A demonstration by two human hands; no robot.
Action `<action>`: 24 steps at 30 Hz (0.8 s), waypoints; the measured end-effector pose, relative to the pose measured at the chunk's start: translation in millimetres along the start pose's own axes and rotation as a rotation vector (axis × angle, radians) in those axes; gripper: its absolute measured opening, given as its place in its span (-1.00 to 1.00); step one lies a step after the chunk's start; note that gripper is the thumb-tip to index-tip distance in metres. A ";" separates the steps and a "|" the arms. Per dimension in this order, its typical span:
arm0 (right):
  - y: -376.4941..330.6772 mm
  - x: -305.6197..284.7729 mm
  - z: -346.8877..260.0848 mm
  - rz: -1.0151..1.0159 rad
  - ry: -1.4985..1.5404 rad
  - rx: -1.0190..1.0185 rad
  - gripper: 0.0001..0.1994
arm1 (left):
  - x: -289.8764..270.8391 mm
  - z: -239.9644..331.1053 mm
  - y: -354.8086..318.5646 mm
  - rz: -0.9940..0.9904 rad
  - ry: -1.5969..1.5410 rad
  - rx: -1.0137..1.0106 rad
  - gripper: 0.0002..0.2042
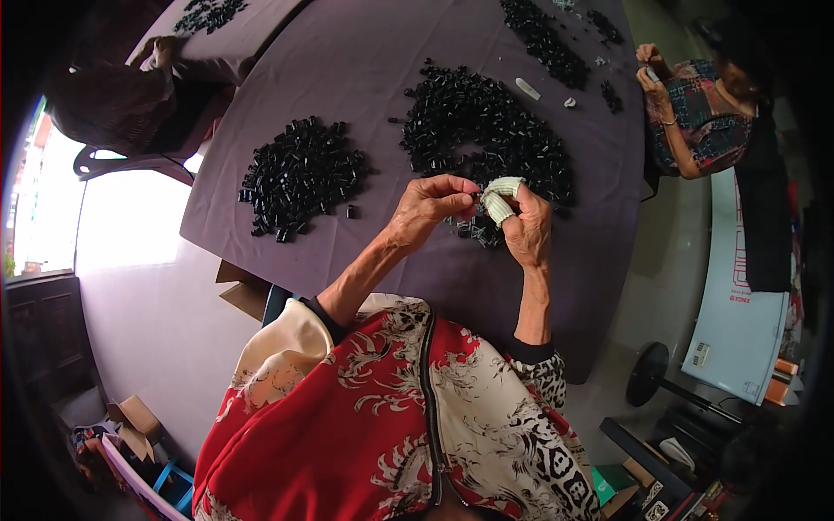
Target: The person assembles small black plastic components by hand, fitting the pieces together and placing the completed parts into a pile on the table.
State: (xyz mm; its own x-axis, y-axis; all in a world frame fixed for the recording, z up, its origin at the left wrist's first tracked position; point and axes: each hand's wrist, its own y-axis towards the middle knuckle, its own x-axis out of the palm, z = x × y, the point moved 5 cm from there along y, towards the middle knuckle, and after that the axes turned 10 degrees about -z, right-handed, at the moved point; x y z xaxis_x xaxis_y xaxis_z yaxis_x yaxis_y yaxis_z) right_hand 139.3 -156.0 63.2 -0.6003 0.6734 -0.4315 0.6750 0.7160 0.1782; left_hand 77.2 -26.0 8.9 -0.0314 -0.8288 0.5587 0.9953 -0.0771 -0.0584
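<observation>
Both my hands meet over the near edge of a large heap of small black plastic pieces (473, 108). My left hand (430, 207) pinches a small black piece (474, 196) between thumb and forefinger. Knitted whitish covers (500, 201) sit on the thumb and forefinger of my right hand (527, 227), which are closed at the same black piece. Whether the right fingertips grip the piece itself is hard to make out. Just below the hands lie small greyish bits (465, 227) among black pieces. A second, smaller heap of black pieces (304, 178) lies to the left.
A purple-grey cloth (373, 78) covers the table. More black pieces (547, 43) lie at the far right, near a white finger cover (527, 89). One person (708, 113) works at the right edge, another (122, 104) sits far left. A white box (738, 339) stands at right.
</observation>
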 end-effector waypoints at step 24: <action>10.7 1.6 -16.4 0.046 -0.225 -0.095 -0.81 | 6.6 24.9 1.1 0.093 0.183 0.046 -0.84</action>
State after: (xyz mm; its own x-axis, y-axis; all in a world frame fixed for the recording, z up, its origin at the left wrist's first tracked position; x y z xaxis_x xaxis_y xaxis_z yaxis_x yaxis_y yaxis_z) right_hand 138.5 -144.2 78.9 -0.4519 0.6557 -0.6048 0.6498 0.7065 0.2804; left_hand 80.4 -17.7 33.1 0.0488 -0.9182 0.3930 0.9977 0.0264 -0.0623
